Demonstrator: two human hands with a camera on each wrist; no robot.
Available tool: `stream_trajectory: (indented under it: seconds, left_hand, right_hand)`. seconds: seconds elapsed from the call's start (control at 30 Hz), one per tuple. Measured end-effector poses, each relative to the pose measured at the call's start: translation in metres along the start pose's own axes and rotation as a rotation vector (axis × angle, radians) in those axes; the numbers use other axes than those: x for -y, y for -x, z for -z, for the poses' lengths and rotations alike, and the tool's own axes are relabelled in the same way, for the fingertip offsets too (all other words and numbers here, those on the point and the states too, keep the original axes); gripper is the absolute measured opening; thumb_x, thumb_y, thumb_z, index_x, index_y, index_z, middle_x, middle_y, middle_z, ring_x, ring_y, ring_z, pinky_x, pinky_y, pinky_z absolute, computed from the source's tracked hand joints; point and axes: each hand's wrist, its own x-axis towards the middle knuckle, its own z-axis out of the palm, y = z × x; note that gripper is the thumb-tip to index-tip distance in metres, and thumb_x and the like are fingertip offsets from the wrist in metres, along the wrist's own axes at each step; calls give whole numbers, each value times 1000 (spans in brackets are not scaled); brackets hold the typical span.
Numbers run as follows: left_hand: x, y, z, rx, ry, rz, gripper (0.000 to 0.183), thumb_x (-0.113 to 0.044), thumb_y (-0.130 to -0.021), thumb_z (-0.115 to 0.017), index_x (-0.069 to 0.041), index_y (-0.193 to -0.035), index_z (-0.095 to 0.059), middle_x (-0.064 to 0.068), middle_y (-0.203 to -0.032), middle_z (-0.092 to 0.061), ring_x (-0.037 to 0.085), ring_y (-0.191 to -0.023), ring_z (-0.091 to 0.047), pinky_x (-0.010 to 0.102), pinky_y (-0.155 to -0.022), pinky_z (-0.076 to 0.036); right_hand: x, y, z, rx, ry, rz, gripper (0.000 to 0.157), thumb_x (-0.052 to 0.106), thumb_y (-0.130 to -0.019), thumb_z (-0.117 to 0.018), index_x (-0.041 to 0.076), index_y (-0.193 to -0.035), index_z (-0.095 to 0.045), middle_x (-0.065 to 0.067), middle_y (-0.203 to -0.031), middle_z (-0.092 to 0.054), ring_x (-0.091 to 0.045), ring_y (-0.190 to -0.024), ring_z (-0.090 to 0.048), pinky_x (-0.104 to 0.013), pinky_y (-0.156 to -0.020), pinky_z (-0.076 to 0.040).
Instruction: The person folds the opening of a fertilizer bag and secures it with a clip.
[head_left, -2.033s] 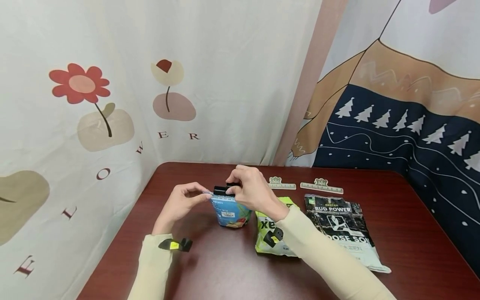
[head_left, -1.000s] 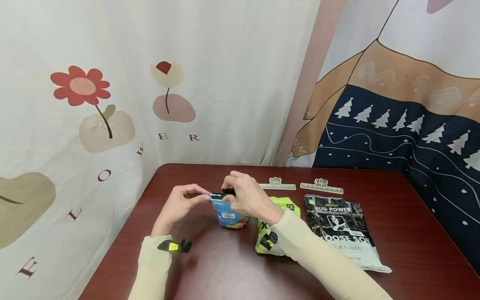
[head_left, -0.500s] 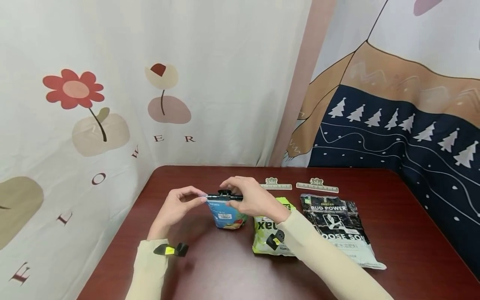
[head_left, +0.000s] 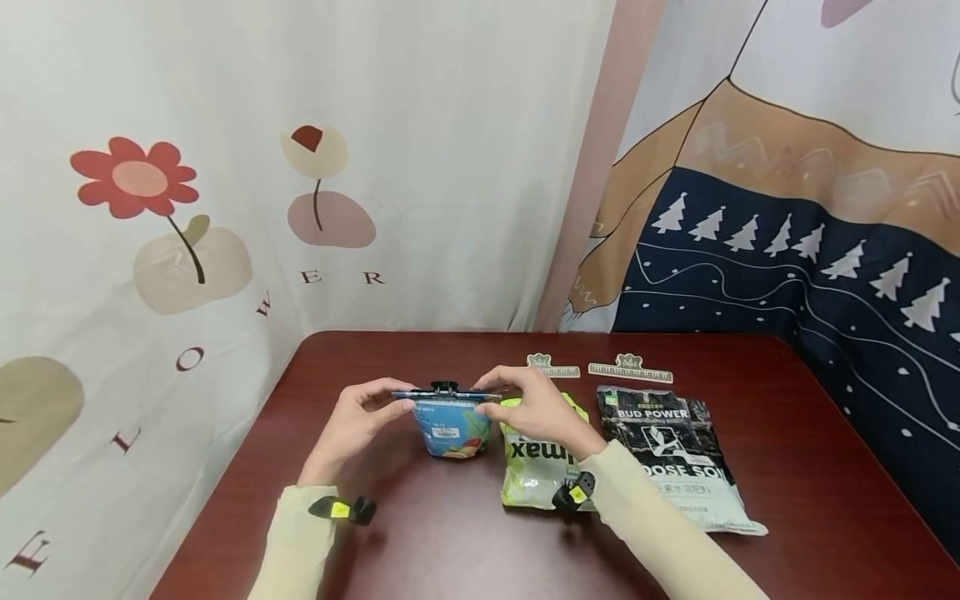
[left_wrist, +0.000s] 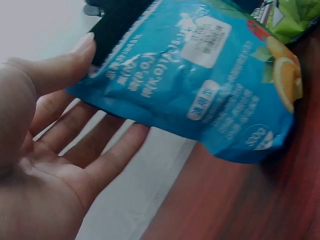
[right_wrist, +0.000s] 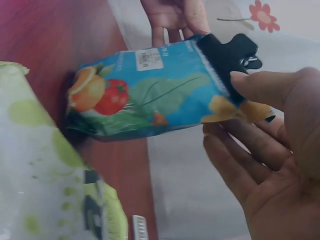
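Note:
A blue pouch (head_left: 448,435) printed with fruit stands upright on the table. Along its top edge sits a long black clip (right_wrist: 218,59), its handle sticking up at the middle. With thumb and fingers my left hand (head_left: 351,425) pinches the pouch's upper left corner; its other fingers spread behind the pouch in the left wrist view. At the opposite top corner my right hand (head_left: 542,410) grips the pouch's edge, thumb on the clip's end and fingers behind.
A lime-green bag (head_left: 534,483) lies right of the pouch, partly under my right forearm. Beside it is a black-and-white bag (head_left: 663,433) lettered BUD POWER. Two ruler-patterned clips (head_left: 630,371) lie at the back of the dark red table (head_left: 420,533), before a curtain (head_left: 450,167).
The black clip has closed down over the pouch's top edge. My right hand has let go of its handle and slid right to the pouch's right corner. My left hand keeps its pinch.

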Motion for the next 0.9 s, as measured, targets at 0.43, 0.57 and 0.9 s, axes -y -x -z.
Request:
stream_trajectory:
  seconds: [0.43, 0.57, 0.9]
  left_hand:
    - [6, 1, -9, -189, 41, -12, 25, -14, -89, -81, 1, -108, -77, -15, -92, -75, 5, -82, -69, 23, -74, -59]
    - [6, 0, -11, -215, 84, -17, 24, -9, -87, -81, 5, -105, -76, -15, -90, -76, 4, -82, -68, 24, -74, -60]
    - [4, -6, -12, -239, 41, 30, 24, -15, -90, -79, 5, -103, -76, -9, -84, -75, 5, -77, -68, 26, -74, -61]
  right_hand:
    - [-8, 1, -14, -129, -44, 15, 11, 29, -91, -78, 26, -101, -80, 8, -96, -77, -23, -81, -72, -24, -64, -48]
    - [-8, -1, -15, -152, -47, 6, 9, 28, -91, -79, 26, -99, -81, 7, -94, -78, -27, -81, -72, -22, -61, -44]
    - [-5, -8, -14, -152, -162, -141, 11, 31, -87, -83, 25, -96, -81, 5, -83, -78, -18, -68, -71, -28, -61, -53]
